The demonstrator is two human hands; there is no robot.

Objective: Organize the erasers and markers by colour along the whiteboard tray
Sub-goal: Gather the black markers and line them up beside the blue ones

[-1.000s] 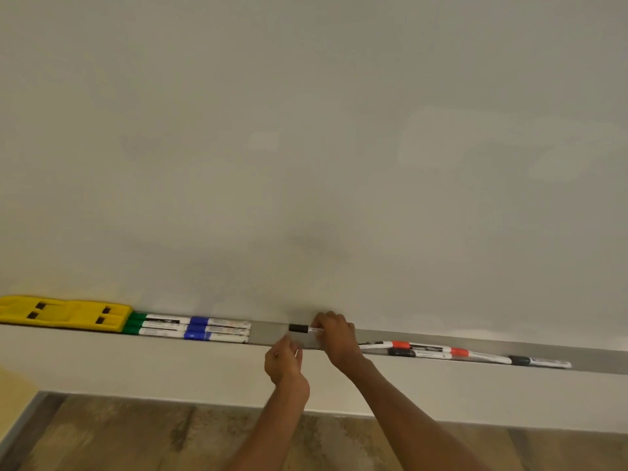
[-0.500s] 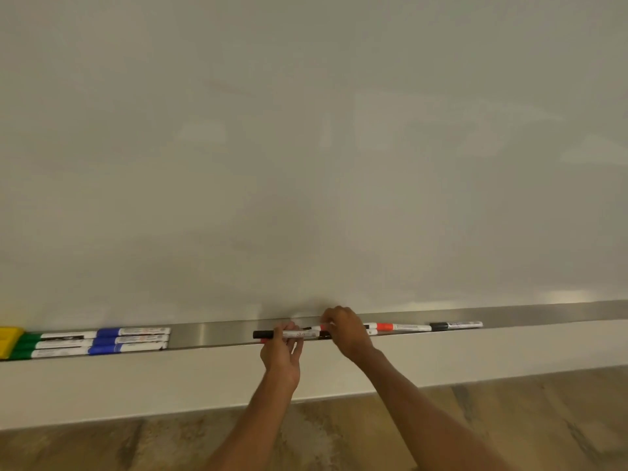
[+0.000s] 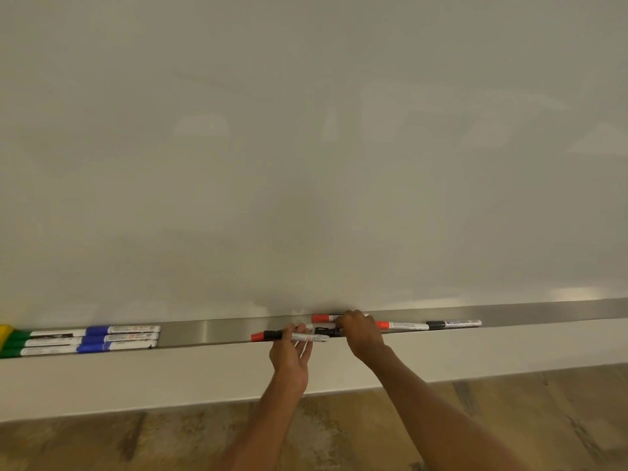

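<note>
Black marker [image 3: 295,335] slid left — white barrel, red-capped one [image 3: 257,336] beside it

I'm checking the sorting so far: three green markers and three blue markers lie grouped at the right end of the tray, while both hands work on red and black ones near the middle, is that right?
Not quite. The head view shows the green markers and blue markers grouped at the left end of the tray, beside a yellow eraser. The left hand and right hand do work on red and black markers near the middle.
</note>
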